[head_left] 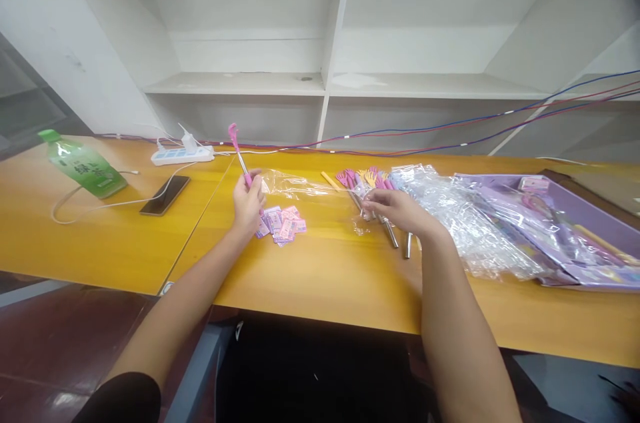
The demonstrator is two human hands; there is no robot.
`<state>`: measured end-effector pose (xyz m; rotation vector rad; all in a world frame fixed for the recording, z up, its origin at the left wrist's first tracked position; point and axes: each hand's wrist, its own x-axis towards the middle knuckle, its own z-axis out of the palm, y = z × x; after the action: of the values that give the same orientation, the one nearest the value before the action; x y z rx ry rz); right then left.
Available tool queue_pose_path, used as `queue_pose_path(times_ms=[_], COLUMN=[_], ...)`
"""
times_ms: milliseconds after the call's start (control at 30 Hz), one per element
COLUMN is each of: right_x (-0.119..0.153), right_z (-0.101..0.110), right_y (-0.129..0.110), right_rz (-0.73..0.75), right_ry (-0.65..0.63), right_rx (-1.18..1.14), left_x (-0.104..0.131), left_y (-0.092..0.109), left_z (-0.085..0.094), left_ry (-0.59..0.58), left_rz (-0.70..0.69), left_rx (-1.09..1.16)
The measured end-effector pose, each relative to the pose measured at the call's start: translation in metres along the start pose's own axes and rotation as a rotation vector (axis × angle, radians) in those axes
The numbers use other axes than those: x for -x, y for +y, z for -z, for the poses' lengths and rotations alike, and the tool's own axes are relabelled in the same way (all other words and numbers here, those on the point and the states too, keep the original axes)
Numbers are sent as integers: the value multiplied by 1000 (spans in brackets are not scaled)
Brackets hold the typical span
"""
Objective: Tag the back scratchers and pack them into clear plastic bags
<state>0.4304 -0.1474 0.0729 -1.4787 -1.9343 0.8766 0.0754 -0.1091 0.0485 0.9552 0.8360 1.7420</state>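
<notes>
My left hand [249,201] is closed around a pink back scratcher [242,159], held upright with its small claw head at the top and a metal shaft below. From beside my left fingers a clear plastic sleeve [305,184] stretches across to my right hand [393,206], which pinches its other end. Below and beside my left hand lies a loose pile of small pink and purple printed cards [285,224]. Several back scratchers [373,177] with pink, yellow and purple claw heads lie behind my right hand, which partly hides them.
Clear plastic sleeves [465,229] are heaped at the right, against a purple box [607,209] with wrapped items. On the left are a green bottle [87,166], a phone [165,195] and a white power strip [183,155]. Cables [400,132] run along the back before white shelves [250,83].
</notes>
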Motion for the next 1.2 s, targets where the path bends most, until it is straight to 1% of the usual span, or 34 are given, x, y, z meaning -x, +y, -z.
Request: queue_pose_path(times_ms=[100, 167, 267, 300, 333, 467, 600, 700, 767, 833, 900, 967, 1033, 1100, 1133, 1200], right_x=[1, 0, -6, -7, -8, -9, -7, -8, -9, -11, -14, -17, -21, -26, -27, -30], right_z=[-4, -9, -19, -23, -25, -32, -40, -57, -71, -83, -90, -92, -90, -90, -91, -98], right_y=[-6, -8, -9, -10, -11, -14, -19, -24, -27, -29, -30, -28, -25, -21, -19, -19], right_rz=[16, 29, 56, 65, 77, 92, 68, 48, 56, 77, 89, 87, 80, 76, 76, 72], right_ry=[-70, -78, -49, -57, -86, -280, -399, -520, -549, -521, -437, -284, -94, 71, 124, 168], right_rx=[-177, -266, -265, -256, -257, -333, -349, -390, -456, -518, -550, -559, -570, -583, -584, -566], left_x=[-4, -7, -9, -10, -10, -12, -11, -6, -4, -3, -4, -5, -4, 2, 6, 18], left_y=[5, 8, 9, 8, 7, 2, 2, 2, 0, -2, -4, -6, -7, -10, -11, -14], left_z=[2, 3, 4, 5, 5, 7, 6, 2, 1, 1, 2, 3, 2, -1, -4, -10], left_ry=[36, 30, -7, -14, -16, -20, -14, -42, -53, -31, 10, 29, 18, -29, -72, -183], left_rz=[3, 15, 65, 83, 96, 101, 114, 179, 225, 245, 237, 222, 223, 245, 261, 291], left_rx=[79, 120, 132, 130, 129, 133, 98, 35, 7, -2, 38, 105, 150, 148, 135, 87])
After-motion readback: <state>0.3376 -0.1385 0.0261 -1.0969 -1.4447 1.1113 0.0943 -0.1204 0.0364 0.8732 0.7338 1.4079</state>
